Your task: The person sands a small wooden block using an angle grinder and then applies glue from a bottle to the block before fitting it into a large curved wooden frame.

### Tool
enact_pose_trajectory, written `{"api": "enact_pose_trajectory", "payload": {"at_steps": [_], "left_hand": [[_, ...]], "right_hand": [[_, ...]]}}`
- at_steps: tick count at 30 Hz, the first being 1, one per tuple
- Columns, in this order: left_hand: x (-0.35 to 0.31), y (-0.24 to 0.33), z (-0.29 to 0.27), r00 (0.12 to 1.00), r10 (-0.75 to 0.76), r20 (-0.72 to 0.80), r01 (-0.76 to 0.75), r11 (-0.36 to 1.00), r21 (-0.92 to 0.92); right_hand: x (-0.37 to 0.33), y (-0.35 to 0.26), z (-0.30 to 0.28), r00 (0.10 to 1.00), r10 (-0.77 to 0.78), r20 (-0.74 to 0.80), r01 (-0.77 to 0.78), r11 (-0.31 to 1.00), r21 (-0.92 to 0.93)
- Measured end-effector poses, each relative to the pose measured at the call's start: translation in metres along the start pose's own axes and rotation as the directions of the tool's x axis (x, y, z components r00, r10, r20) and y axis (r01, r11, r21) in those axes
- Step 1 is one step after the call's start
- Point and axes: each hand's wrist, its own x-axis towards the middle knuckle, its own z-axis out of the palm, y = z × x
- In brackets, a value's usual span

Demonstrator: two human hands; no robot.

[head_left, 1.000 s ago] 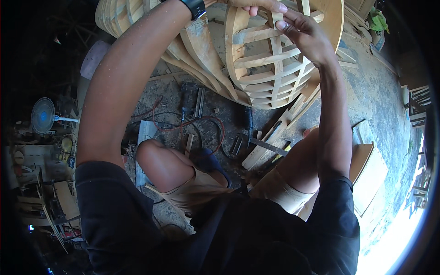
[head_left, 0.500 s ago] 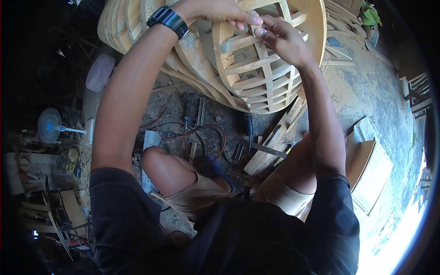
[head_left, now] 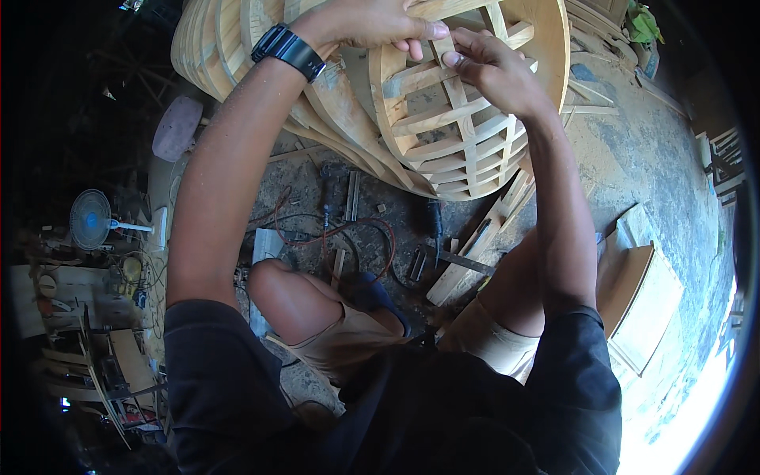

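Note:
A large curved frame of pale wood (head_left: pixel 560 47) has a lattice of crossing slats set inside its rounded opening. At the top of that lattice my left hand (head_left: pixel 380 22), with a dark watch on its wrist, has its thumb and fingers drawn together; what lies between them is hidden. Facing it from the right, my right hand (head_left: pixel 495 70) pinches an upright wooden slat (head_left: pixel 445 54) between thumb and curled fingers. The two hands' fingertips are close together, with the slat's upper part between them.
A power tool (head_left: pixel 435 222), a red hose (head_left: pixel 388 237), a metal blade (head_left: pixel 467 261) and wood strips (head_left: pixel 455 281) lie on the floor by my legs. A fan (head_left: pixel 91 219) stands left, a wooden panel (head_left: pixel 645 309) right. Scrap wood (head_left: pixel 590 95) lies beyond the frame.
The fingertips of my two hands have moved slightly apart, showing more of the slat between them. The whole view has shifted a little; the frame stays in place.

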Motion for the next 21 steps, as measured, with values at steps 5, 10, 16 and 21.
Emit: {"api": "enact_pose_trajectory", "payload": {"at_steps": [5, 10, 16, 21], "left_hand": [[0.007, -0.002, -0.002, 0.997, -0.077, 0.019, 0.076, 0.996, 0.037], [0.007, 0.014, 0.002, 0.994, -0.098, -0.046, 0.103, 0.986, 0.130], [0.015, 0.026, -0.013, 0.963, -0.271, -0.003, 0.258, 0.913, 0.316], [0.036, 0.004, -0.037, 0.902, -0.375, 0.214, 0.375, 0.926, 0.044]], "right_hand": [[0.000, 0.000, 0.004, 1.000, -0.017, 0.002, 0.017, 1.000, 0.005], [-0.002, -0.022, -0.002, 0.989, 0.138, 0.049, -0.137, 0.990, -0.025], [0.006, -0.016, -0.004, 0.991, 0.053, 0.126, -0.070, 0.988, 0.138], [0.009, -0.019, -0.006, 0.979, 0.070, 0.192, -0.112, 0.969, 0.218]]}}
